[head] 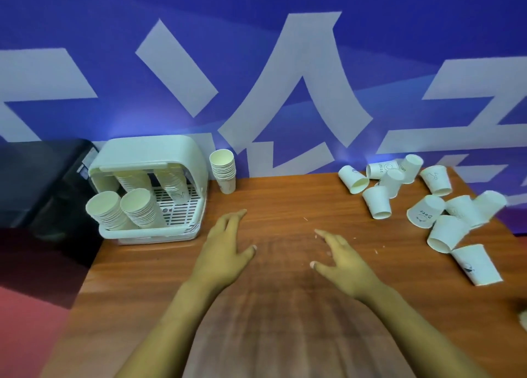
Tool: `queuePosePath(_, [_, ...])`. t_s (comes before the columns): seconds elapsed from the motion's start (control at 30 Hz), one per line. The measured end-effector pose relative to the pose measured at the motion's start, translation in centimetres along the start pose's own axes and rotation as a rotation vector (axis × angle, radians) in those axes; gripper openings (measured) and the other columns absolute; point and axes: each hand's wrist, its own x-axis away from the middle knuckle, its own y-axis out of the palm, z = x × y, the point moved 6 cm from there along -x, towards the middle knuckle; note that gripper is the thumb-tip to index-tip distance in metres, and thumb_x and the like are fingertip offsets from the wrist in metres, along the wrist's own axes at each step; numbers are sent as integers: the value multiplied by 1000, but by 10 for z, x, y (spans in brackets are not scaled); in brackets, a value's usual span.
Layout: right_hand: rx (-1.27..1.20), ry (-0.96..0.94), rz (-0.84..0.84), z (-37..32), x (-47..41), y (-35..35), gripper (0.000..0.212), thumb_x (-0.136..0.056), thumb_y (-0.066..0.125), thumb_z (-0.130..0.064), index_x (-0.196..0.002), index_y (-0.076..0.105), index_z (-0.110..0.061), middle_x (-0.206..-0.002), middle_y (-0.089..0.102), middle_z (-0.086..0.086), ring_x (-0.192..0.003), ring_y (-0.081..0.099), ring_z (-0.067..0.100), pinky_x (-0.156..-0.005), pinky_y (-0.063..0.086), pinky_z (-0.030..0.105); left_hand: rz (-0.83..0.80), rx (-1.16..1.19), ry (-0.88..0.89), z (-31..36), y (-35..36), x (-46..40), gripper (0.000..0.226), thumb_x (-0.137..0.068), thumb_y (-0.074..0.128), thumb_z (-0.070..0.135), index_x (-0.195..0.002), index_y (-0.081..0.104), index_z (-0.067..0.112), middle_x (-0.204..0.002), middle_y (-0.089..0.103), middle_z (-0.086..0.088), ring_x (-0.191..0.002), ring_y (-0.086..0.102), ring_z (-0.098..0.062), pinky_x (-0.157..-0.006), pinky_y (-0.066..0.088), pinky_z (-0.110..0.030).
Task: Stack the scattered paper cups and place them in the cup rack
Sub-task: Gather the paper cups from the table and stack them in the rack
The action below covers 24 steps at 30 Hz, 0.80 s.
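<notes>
Writing showed on a few of the scattered paper cups (427,203) at the far right of the wooden table (285,201). I could read "HELLO" on one cup (380,169) lying on its side at the back, and what looked like "Best" on another cup (425,215), but that print was blurry, so I was not sure. The other small marks were too small for me to read. Big white letters ran across the blue wall (256,35) behind the table.

I saw my left hand (225,252) flat over the middle of the table, fingers straight and spread a little, holding nothing. My right hand (342,260) was spread out too, fingers pointing up and left, with nothing in it. Both hands were well apart from the loose cups.

I saw the white cup rack (148,186) at the far left of the table with stacks of cups leaning inside it. One stack of cups (224,171) stood upright just beside the rack, on its right.
</notes>
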Motion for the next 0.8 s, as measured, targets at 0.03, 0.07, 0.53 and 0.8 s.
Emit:
queuePosePath(0.03, [-8, -7, -9, 3, 1, -1, 71, -83, 65, -38, -143, 27, -38, -144, 32, -12, -131, 41, 15, -109, 35, 49, -3, -2, -9, 4, 4, 1, 72, -83, 67, 28, -145, 30, 25, -145, 33, 5, -134, 33, -15, -109, 27, -26])
queuePosePath(0.07, [-15, -16, -14, 6, 1, -3, 71, -83, 65, -38, -143, 27, -38, -144, 32, -11, -131, 41, 14, -108, 35, 47, -4, -6, -15, 8, 8, 1, 72, -83, 67, 29, -145, 30, 26, -145, 33, 4, -134, 34, -16, -110, 28, -28])
queuePosePath(0.53, [175, 84, 72, 68, 1, -90, 70, -85, 65, -35, -144, 28, -31, -143, 37, -5, -124, 45, 12, -103, 40, 31, -206, 85, 41, 75, 108, -62, 71, -84, 66, 31, -145, 30, 27, -144, 36, 5, -133, 33, -18, -110, 29, -29])
queuePosePath(0.8, [235, 111, 71, 137, -28, -146, 70, -87, 62, -40, -145, 25, -32, -145, 37, -1, -125, 45, 16, -98, 41, 30, -262, 44, -5, 118, 166, -103, 71, -85, 64, 33, -146, 27, 28, -144, 35, 3, -133, 33, -20, -111, 29, -31])
